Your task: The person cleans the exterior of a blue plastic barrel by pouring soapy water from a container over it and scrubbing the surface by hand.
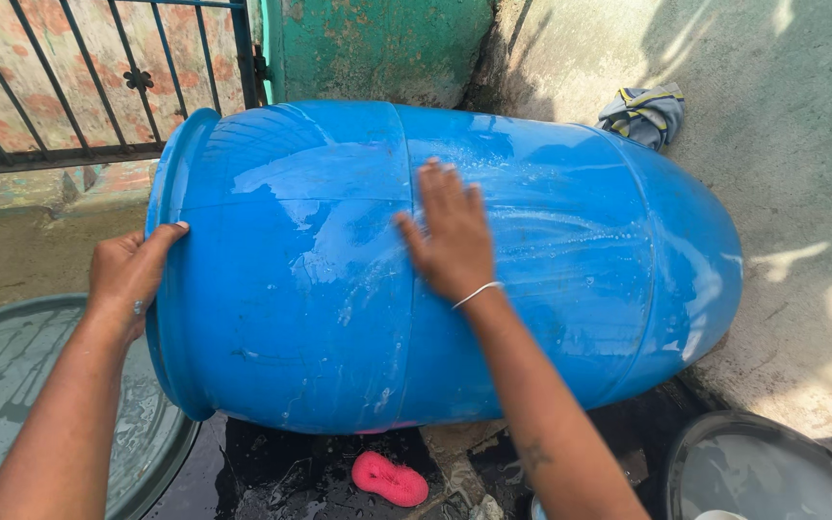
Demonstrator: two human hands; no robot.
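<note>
On wet ground by a concrete wall [782, 116], a blue plastic barrel [339, 289] lies sideways, long axis left-right, mouth leftward; the left hand [127, 274] has its fingers clenched on the rim, the right hand [450, 236] rests flat, fingers released.

A large blue plastic barrel [339, 289] lies on its side, wet. The left hand [127, 274] grips its rim; the right hand [450, 236], wearing a thin silver bangle [477, 293], presses flat on its curved wall. Below the right forearm lies a pink scrubbing sponge [390, 479].
</note>
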